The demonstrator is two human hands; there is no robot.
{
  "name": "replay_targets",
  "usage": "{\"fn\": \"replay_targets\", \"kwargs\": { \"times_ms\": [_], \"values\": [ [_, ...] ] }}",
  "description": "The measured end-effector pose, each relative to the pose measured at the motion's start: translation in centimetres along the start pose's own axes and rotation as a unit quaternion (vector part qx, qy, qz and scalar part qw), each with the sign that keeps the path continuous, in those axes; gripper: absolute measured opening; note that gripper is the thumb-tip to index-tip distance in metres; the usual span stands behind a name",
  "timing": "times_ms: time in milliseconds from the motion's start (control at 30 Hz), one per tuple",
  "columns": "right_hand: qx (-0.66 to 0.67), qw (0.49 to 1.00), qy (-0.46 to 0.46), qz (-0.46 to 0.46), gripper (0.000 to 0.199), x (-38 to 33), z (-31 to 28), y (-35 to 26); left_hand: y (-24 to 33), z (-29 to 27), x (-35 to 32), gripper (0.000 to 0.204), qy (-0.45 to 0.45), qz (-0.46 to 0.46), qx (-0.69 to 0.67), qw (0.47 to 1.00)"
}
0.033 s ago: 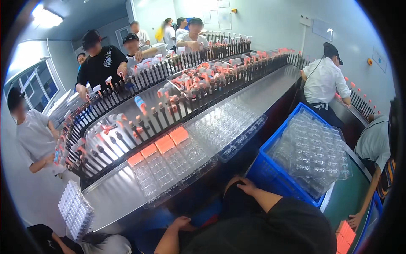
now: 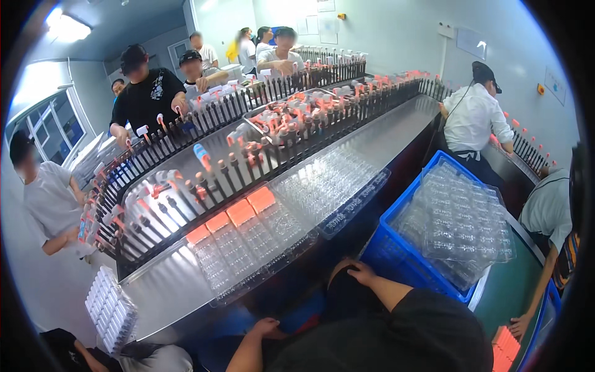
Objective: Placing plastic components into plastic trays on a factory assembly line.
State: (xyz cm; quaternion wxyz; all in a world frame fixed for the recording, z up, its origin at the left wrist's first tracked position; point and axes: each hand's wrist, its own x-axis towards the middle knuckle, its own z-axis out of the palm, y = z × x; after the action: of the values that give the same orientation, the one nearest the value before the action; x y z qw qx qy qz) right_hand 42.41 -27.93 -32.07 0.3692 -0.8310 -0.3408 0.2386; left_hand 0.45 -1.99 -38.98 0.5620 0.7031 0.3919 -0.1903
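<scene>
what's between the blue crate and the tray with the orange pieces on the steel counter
In the head view, another clear plastic tray, holding no orange pieces, lies on the steel counter between the blue crate and the tray with orange pieces.

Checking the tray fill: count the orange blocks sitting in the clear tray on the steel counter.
4. They lie in a slanted row along the far edge of the clear tray: orange blocks at and. More orange pieces at the lower right corner are a separate stack.

Lower centre, the left hand (image 2: 268, 327) and right hand (image 2: 359, 271) rest low on dark clothing, below the clear plastic trays (image 2: 248, 245) (some orange-capped); blue crate (image 2: 396, 248) right.
</scene>
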Motion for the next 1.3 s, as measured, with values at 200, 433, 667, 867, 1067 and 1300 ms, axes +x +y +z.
{"fn": "replay_targets", "kwargs": {
  "times_ms": [200,433,667,867,1067,1300],
  "values": [
    [-0.028,0.996,0.040,-0.079,0.050,0.3,0.7,-0.8,-0.6,0.1,-0.5,0.039,-0.006,-0.021,-0.034,0.999],
    [-0.291,0.937,-0.107,0.161,0.094,0.2,3.1,-7.2,2.3,-0.1,-2.6,0.035,-0.012,-0.044,-0.031,0.998],
    [-0.338,0.935,-0.078,0.079,0.078,-0.5,3.0,-9.1,1.5,0.0,-2.2,0.032,-0.010,-0.028,-0.040,0.999],
    [-0.310,0.947,-0.053,0.063,0.069,-0.8,2.7,-9.5,-1.0,0.1,-0.2,0.030,-0.023,-0.003,-0.071,0.997],
    [-0.306,0.947,-0.064,0.070,0.069,-0.7,2.6,-9.6,-1.1,0.0,-0.1,0.028,-0.025,-0.011,-0.069,0.997],
    [-0.323,0.941,-0.066,0.076,0.072,-0.5,2.9,-9.4,-2.1,0.1,0.3,0.030,-0.028,-0.005,-0.070,0.997]
  ]
}}
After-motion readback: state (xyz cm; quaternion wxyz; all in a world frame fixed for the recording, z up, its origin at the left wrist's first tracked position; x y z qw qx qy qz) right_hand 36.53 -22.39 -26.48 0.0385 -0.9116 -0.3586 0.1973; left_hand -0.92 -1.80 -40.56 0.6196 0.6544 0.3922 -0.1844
